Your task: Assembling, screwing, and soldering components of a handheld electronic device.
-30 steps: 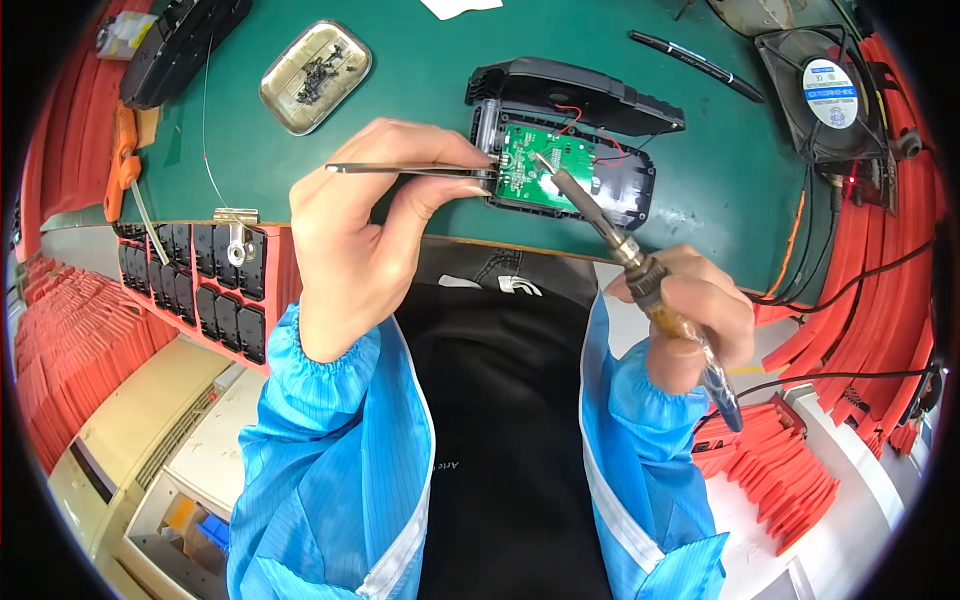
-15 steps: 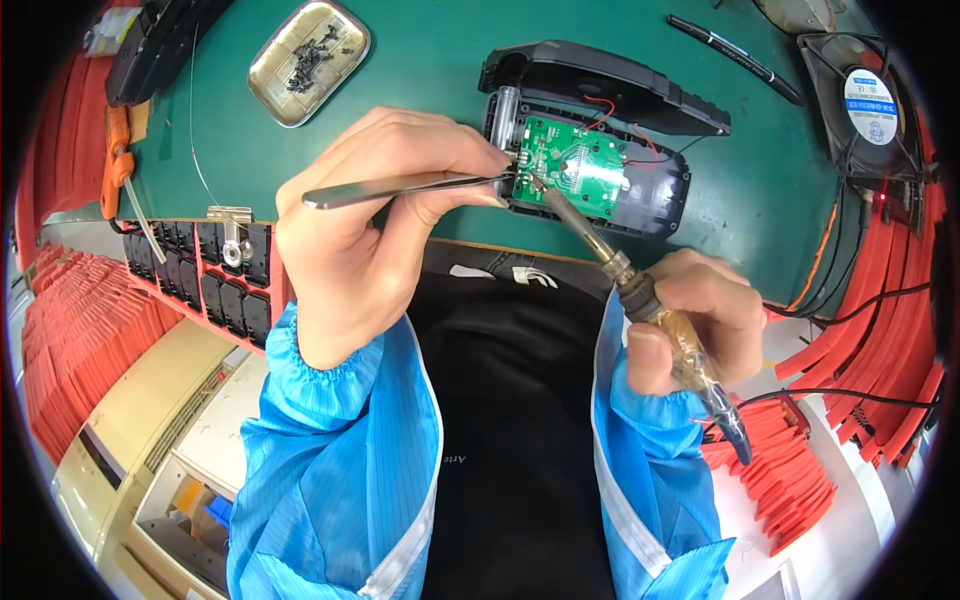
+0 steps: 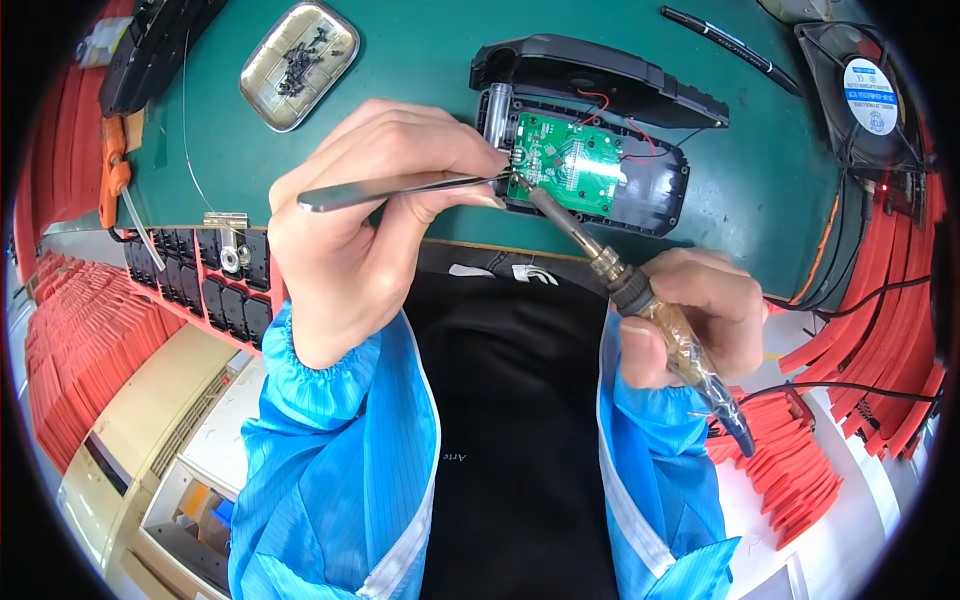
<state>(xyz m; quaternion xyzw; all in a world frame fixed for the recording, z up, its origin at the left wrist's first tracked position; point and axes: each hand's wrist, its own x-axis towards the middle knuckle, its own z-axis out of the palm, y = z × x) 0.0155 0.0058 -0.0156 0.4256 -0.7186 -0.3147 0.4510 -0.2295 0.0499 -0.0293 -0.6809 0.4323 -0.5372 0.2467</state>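
The green desk [image 3: 420, 60] stretches right across the top of the frame, and down the left side you've got a great heap of red sheets [image 3: 85, 340]. Your left hand [image 3: 370, 220], centre-left, comes in big: thumb and fingers pinched together, tips right at the left end of the open black case. That case sits upper right of centre, its lid [image 3: 600, 80] tilted up along the far edge of the base [image 3: 650, 190]. Your right hand [image 3: 715, 310], lower right of it, curls snugly round the handle of the soldering iron [image 3: 630, 290], which slants up and left. A black fan [image 3: 868, 95] fills the upper right corner, and a metal tray [image 3: 262, 85] sits at upper left. Now the green circuit board [image 3: 595, 165], lying in the left part of the base, and it's all happening at its lower left corner! Your tweezers [image 3: 350, 194], gripped in that left pinch, point there, and the iron's tip meets them at the same spot; whether it touches metal, you can't tell from here. A black pen [image 3: 730, 48] slants at upper right, thin red wires [image 3: 650, 140] loop by the board, and tiny dark pieces [image 3: 300, 70] cluster in the tray.
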